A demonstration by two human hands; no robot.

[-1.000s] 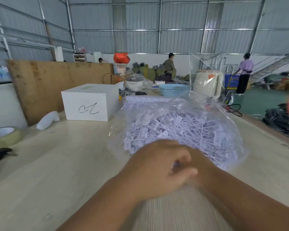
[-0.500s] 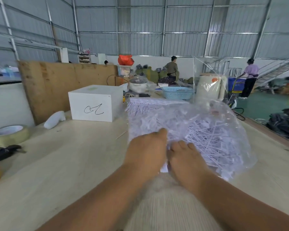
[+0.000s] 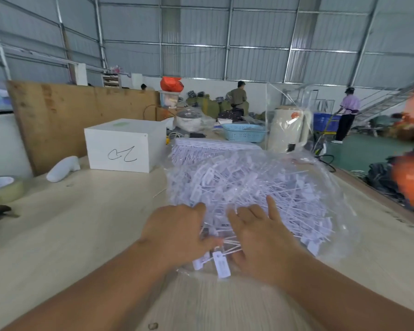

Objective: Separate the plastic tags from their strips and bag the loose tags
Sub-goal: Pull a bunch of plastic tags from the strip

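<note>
**Bag of tags, both hands at its mouth**

Clear bag [image 3: 285, 187] of loose tags [image 3: 237, 194] lies on tabletop [image 3: 81, 235]. Left hand [image 3: 175, 232] fingers are curled onto the near edge; right hand [image 3: 261, 237] fingers are spread flat on the tags. Unseparated strips [image 3: 213, 146] lie behind.

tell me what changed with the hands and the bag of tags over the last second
Both hands were bunched together short of the clear bag; they have moved forward and apart onto its near mouth. The left hand now grips the bag's edge, and the right hand has spread its fingers over the loose tags. The white box, tape roll and tag strips stayed put.
</note>
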